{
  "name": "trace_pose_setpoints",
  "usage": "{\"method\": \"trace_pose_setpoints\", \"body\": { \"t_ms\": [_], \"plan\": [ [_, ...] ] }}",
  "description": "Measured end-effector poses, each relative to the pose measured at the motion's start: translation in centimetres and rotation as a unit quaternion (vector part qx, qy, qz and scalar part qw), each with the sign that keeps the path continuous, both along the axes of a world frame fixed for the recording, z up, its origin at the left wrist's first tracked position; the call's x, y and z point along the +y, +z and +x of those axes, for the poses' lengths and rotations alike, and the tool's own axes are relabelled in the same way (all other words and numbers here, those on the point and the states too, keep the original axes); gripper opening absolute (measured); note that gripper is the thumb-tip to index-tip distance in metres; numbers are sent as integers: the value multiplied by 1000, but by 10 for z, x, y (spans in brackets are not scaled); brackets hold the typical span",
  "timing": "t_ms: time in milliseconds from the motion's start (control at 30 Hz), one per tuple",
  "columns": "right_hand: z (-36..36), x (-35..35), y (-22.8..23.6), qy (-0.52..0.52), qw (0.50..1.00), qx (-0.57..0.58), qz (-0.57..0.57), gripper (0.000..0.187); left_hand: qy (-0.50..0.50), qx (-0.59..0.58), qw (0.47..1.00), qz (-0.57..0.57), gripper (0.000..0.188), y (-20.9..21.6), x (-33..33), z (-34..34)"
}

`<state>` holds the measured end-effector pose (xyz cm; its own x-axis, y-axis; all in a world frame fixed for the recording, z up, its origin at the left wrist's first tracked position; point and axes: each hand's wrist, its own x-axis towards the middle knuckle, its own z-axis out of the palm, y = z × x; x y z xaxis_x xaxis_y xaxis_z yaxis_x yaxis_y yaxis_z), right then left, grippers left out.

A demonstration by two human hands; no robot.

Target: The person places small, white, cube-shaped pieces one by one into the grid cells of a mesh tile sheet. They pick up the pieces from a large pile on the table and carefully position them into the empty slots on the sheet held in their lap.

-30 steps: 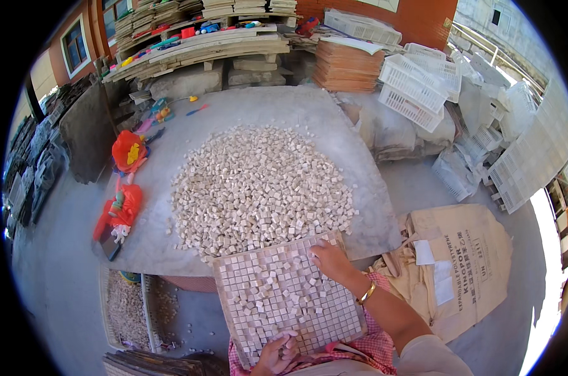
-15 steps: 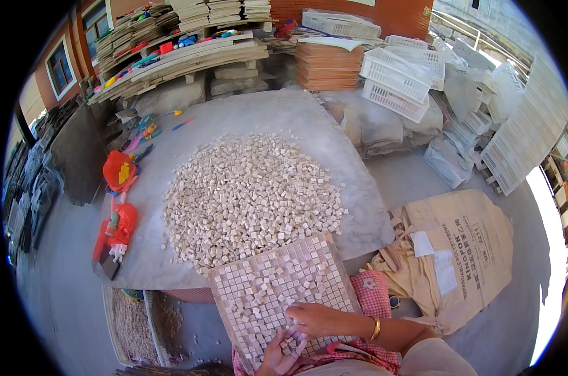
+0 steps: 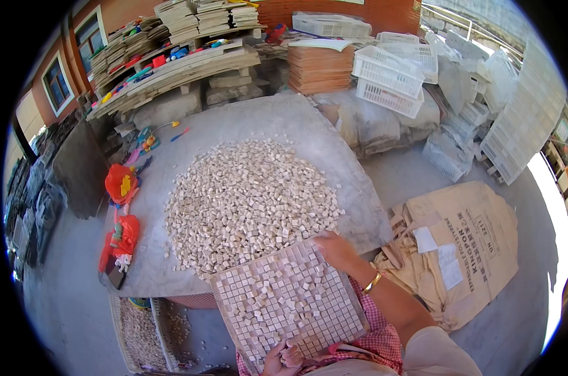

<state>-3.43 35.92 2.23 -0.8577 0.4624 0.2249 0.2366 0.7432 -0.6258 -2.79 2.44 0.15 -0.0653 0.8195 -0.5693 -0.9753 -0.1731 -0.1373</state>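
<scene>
A square grid tray (image 3: 268, 271) of small pale stone tiles tilts from my lap against the near edge of the table. Many cells hold a tile; loose tiles lie scattered on top. My right hand (image 3: 335, 250), with a gold bangle at the wrist, is at the tray's far right corner, its fingers closed over the rim. My left hand (image 3: 283, 358) is curled at the tray's near edge; what lies inside its fingers is hard to make out. Just beyond the tray is a wide heap of stone tiles (image 3: 252, 194).
The heap lies on a grey slab table (image 3: 152, 263). Red toys (image 3: 126, 233) line its left edge. Below is a white crate (image 3: 128, 332) of stone chips. At right lies a tan sack (image 3: 466, 250); white plastic baskets (image 3: 390, 78) stand behind.
My right hand has moved from the tray's near part up to its far right corner. My left hand's fingers have curled in at the near edge. The view has shifted slightly.
</scene>
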Motion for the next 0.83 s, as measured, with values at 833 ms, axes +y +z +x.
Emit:
{"method": "trace_pose_setpoints", "body": {
  "t_ms": [833],
  "plan": [
    [54,-138,-10,271,956,-35,106,49,298,2,954,-26,25,3,-104,-56]
  ]
}}
